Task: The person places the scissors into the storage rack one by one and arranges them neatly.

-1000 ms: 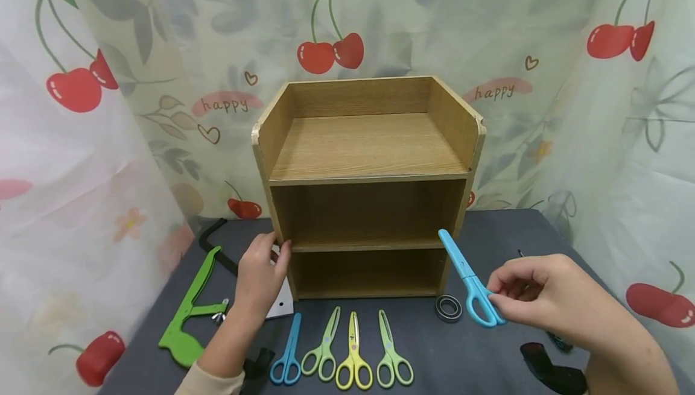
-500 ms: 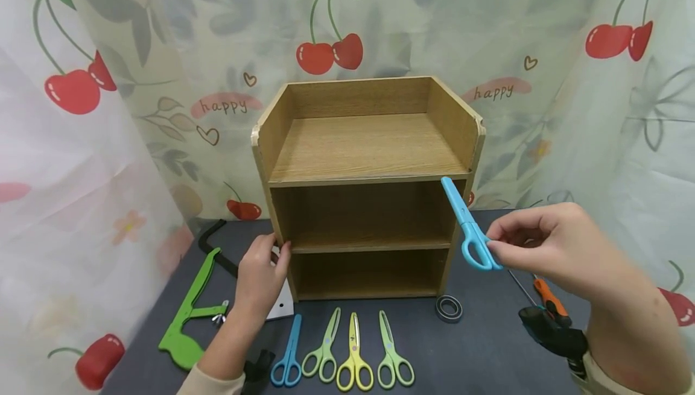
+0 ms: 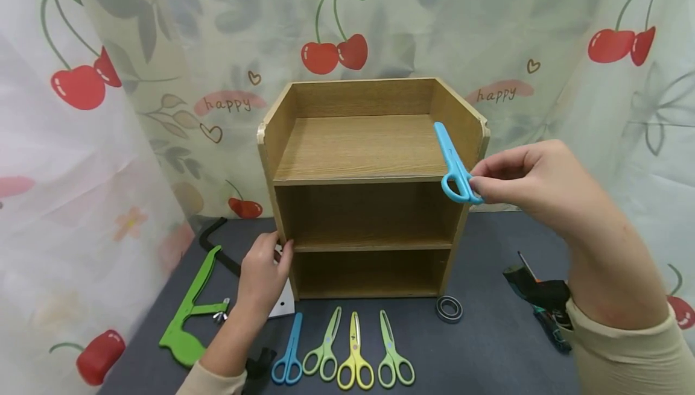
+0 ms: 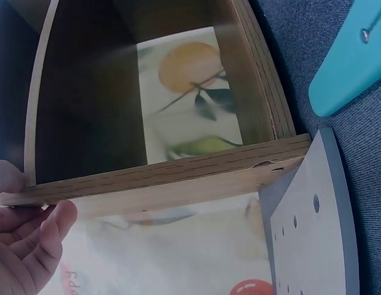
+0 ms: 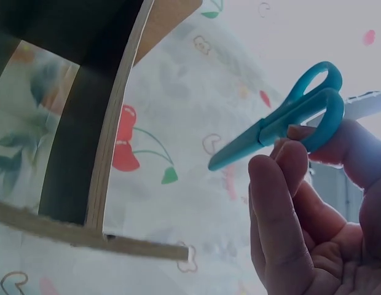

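My right hand (image 3: 534, 181) pinches light-blue scissors (image 3: 455, 166) by one handle loop, blades pointing up, before the right side of the wooden shelf unit (image 3: 353, 181). The right wrist view shows those scissors (image 5: 273, 123) with blades closed, thumb and fingertips at the loop. Down at the unit's left side panel, my left hand (image 3: 263, 277) holds the panel's front edge. In the left wrist view the fingers (image 4: 49, 246) lie on both sides of that edge. In front of the unit lie blue scissors (image 3: 289, 356), yellow scissors (image 3: 355, 359) and two green pairs.
A green hacksaw-like tool (image 3: 187, 316) and a white plate with holes (image 3: 283, 300) are at the left. A black tape roll (image 3: 449, 309) sits by the unit's lower right corner. Dark-handled tools (image 3: 551, 322) lie at the right, partly behind my wrist. Patterned curtain (image 3: 228, 21) surrounds the table.
My right hand has lifted the light-blue scissors from beside the lower compartments up to the top shelf's level, slightly leftward. The left hand stays on the side panel.
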A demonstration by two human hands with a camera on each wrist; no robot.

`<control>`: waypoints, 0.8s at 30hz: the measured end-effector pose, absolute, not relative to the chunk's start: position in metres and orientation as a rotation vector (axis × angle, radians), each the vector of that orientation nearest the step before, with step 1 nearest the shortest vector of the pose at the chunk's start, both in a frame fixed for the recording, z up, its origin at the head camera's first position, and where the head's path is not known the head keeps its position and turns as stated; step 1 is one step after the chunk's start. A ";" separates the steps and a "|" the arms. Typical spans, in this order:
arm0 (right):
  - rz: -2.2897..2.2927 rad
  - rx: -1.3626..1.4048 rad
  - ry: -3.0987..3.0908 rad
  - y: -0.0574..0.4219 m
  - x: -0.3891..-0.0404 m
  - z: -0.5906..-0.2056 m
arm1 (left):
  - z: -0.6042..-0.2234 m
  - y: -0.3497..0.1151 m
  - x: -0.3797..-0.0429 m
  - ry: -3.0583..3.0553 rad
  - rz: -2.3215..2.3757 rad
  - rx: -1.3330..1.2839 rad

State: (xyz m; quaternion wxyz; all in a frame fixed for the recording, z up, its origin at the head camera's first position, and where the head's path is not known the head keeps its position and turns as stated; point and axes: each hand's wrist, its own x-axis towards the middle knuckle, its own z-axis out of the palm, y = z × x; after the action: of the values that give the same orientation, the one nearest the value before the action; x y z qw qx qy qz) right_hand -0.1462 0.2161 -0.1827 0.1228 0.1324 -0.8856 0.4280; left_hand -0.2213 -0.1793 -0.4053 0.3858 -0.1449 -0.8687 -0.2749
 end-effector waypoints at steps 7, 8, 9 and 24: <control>1.350 0.327 -2.567 0.193 -0.165 -0.167 | -0.405 -0.181 -0.222 -2.188 -0.695 -0.383; 1.368 0.340 -2.559 0.190 -0.169 -0.165 | -0.405 -0.181 -0.223 -2.184 -0.694 -0.387; 1.383 0.352 -2.550 0.187 -0.172 -0.164 | -0.406 -0.181 -0.223 -2.180 -0.695 -0.390; 1.483 0.413 -2.539 0.140 -0.216 -0.145 | -0.406 -0.180 -0.224 -2.169 -0.707 -0.400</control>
State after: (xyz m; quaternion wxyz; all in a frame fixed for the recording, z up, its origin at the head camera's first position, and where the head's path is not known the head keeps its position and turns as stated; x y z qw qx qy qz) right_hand -0.2164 0.1399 -0.1454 0.0860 0.1385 -0.8519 0.4977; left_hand -0.2237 -0.1804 -0.4059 0.4012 -0.1582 -0.8578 -0.2796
